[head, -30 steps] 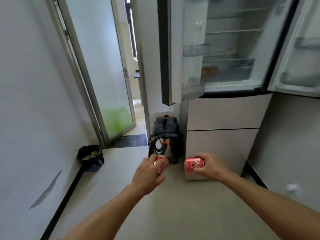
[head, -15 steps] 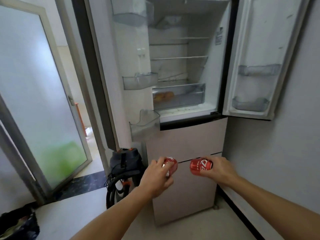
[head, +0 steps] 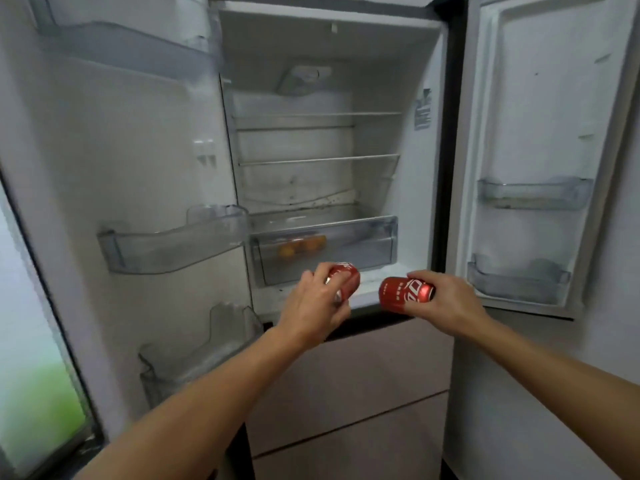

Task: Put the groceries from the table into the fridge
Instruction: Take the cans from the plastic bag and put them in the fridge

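The fridge (head: 426,188) stands in front of me with both upper doors swung wide. My left hand (head: 313,306) grips a red soda can (head: 346,278), mostly covered by my fingers. My right hand (head: 446,303) grips a second red soda can (head: 401,294) lying on its side, label toward me. Both cans hover just in front of the fridge's lower lip, below the clear crisper drawer (head: 363,251). Orange fruit (head: 301,247) shows through the drawer's front.
Two wire shelves (head: 318,159) span the fridge interior above the drawer. The left door (head: 121,150) carries clear bins (head: 166,247); the right door (head: 540,116) has two bins (head: 533,195). Closed freezer drawers (head: 346,393) sit below. A frosted glass door (head: 31,341) is at far left.
I have moved closer to the fridge and my view has risen; the interior now fills the frame. Both hands, still holding the cans, have come up to the fridge's lower lip.
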A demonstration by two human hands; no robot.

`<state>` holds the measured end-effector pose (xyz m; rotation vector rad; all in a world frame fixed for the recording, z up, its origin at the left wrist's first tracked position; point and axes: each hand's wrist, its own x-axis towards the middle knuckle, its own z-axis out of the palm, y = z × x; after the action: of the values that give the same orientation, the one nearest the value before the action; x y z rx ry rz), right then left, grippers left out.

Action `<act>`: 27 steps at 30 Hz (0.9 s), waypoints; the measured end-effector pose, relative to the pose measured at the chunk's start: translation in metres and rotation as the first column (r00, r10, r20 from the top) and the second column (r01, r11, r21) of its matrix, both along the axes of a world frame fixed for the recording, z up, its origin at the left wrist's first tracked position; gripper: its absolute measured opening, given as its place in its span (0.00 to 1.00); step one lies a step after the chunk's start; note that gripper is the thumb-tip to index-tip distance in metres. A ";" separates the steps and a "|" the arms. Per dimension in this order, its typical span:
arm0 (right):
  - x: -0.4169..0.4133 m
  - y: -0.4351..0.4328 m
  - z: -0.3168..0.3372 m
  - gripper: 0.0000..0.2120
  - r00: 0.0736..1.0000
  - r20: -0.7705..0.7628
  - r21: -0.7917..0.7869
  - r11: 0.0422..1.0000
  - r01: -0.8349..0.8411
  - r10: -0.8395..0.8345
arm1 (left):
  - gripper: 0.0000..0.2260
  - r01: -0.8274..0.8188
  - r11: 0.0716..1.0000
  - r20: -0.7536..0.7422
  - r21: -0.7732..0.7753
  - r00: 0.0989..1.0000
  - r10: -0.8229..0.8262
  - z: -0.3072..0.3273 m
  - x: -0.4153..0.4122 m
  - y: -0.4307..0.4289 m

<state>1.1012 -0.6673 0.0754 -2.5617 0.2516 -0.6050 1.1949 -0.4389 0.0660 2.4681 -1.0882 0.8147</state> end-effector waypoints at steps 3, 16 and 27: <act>0.059 -0.030 0.032 0.32 0.995 0.068 -0.014 0.998 -0.068 0.069 | 0.24 -0.051 0.996 0.056 -0.078 0.997 0.056 0.037 0.048 -0.029; 0.279 -0.062 0.116 0.29 0.947 0.200 -0.055 0.968 -0.246 0.252 | 0.21 -0.409 0.905 0.053 -0.117 0.908 0.417 0.126 0.216 -0.052; 0.418 -0.040 0.080 0.31 0.960 0.100 -0.030 0.965 -0.260 0.262 | 0.18 -0.500 0.866 -0.073 -0.017 0.864 0.498 0.073 0.356 -0.037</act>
<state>1.5196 -0.7072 0.1556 -2.5129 -0.1268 -0.6366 1.5513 -0.4762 0.1389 2.7613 -0.3941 0.8674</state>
